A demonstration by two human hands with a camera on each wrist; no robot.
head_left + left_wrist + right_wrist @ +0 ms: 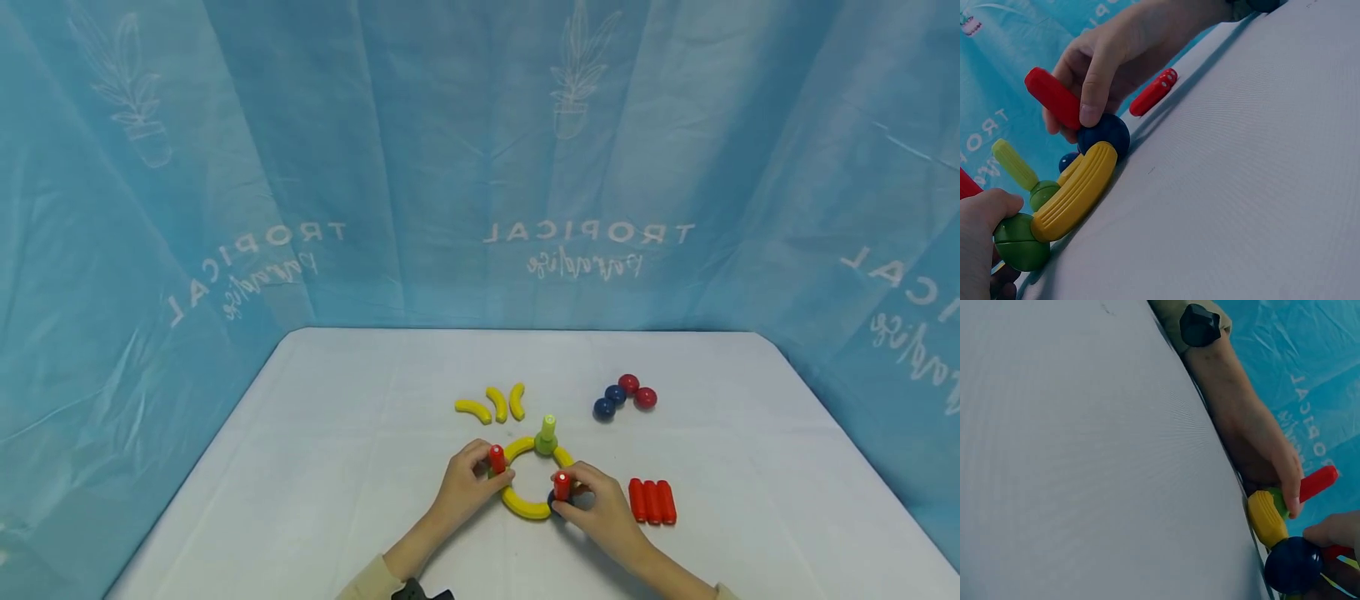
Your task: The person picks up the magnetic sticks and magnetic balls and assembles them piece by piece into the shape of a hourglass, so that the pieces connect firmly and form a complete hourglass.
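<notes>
A ring of curved yellow pieces (525, 506) joined by balls lies on the white table. My left hand (467, 479) grips the ring's left side at a green ball (1022, 242), its thumb on the ball; a red rod (497, 458) stands up from there. On the near right of the ring, my right hand (603, 508) pinches another red rod (1054, 97) low down, right at the dark blue ball (1105, 135). A yellow-green rod (549, 427) rises from the green ball (546, 445) at the far side, which neither hand touches.
Beyond the ring lie three loose yellow curved pieces (497, 404). Farther right sit two red balls (645, 398) and two dark blue balls (604, 409). Three red rods (652, 502) lie side by side right of my right hand. A blue curtain (480, 167) hangs behind the table.
</notes>
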